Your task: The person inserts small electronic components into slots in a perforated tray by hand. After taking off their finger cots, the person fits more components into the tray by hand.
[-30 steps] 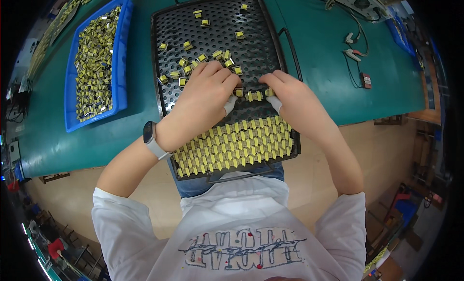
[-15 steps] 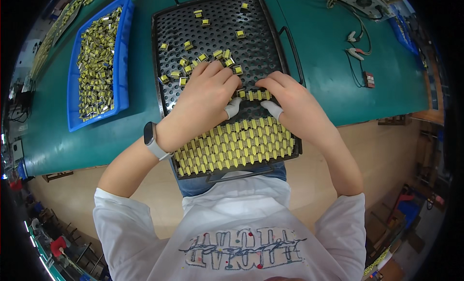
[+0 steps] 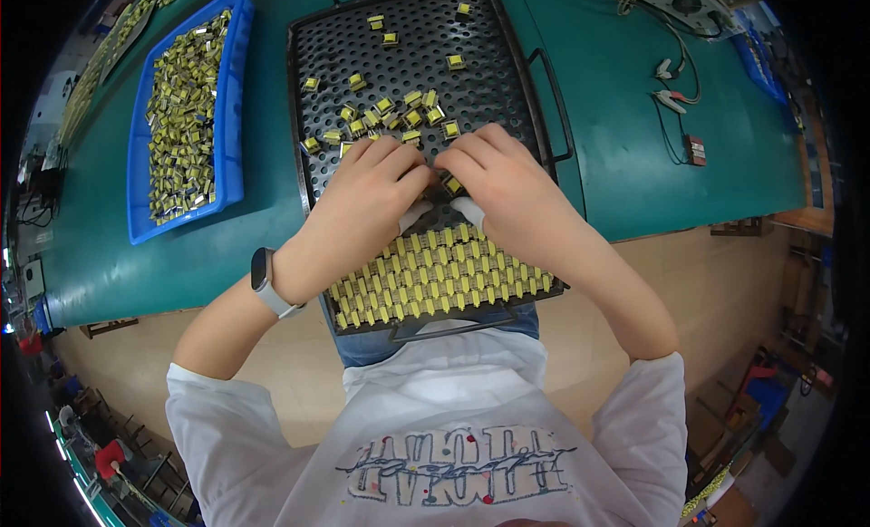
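Note:
Over the middle of a black perforated tray [image 3: 313, 24], my two hands are close together, with white covers on the thumbs. My right hand [image 3: 507, 187] is closed, pinching small yellow-wrapped transformers [image 3: 452, 185] between fingers and thumb. Closed just beside it, my left hand [image 3: 376, 192] has a bit of yellow showing at its fingertips; most of what it grips is hidden. Below the hands, packed rows of transformers [image 3: 444, 278] fill the near part of the tray. Loose transformers [image 3: 412, 117] lie scattered beyond my fingers.
A blue bin [image 3: 234, 110] full of loose transformers stands left on the green table [image 3: 671, 196]. Metal handles [image 3: 564, 119] stick out from the tray's sides. Clip leads [image 3: 669, 99] and a small red block [image 3: 695, 150] lie to the right, below a bench instrument [image 3: 684, 1].
My right hand has moved left toward my left hand, which has shifted slightly left. The short transformer row that showed between them is now mostly covered by my fingers.

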Demonstrator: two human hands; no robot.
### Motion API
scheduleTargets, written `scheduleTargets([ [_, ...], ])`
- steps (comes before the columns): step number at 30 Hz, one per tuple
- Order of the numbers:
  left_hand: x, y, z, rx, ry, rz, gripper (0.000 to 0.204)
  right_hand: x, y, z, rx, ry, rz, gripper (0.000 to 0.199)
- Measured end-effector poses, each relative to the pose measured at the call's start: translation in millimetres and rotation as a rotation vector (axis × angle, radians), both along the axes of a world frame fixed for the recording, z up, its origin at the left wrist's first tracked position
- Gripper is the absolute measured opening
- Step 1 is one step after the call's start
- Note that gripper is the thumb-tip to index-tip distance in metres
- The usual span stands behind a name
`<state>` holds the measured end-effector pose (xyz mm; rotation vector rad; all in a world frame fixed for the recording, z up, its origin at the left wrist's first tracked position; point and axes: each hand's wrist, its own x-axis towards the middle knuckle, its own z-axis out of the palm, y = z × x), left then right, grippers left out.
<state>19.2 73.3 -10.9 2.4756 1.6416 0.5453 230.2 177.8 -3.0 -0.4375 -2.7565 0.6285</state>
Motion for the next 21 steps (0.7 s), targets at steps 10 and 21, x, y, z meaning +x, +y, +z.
scheduleTargets([
  [10,-1,-5,5,-0.042,-0.164,0.084,0.035,-12,2,0,0.036,-0.025,0.054,0.058],
  [21,12,9,5,-0.047,-0.275,0.060,0.036,46,10,30,-0.171,0.058,-0.262,0.036],
])
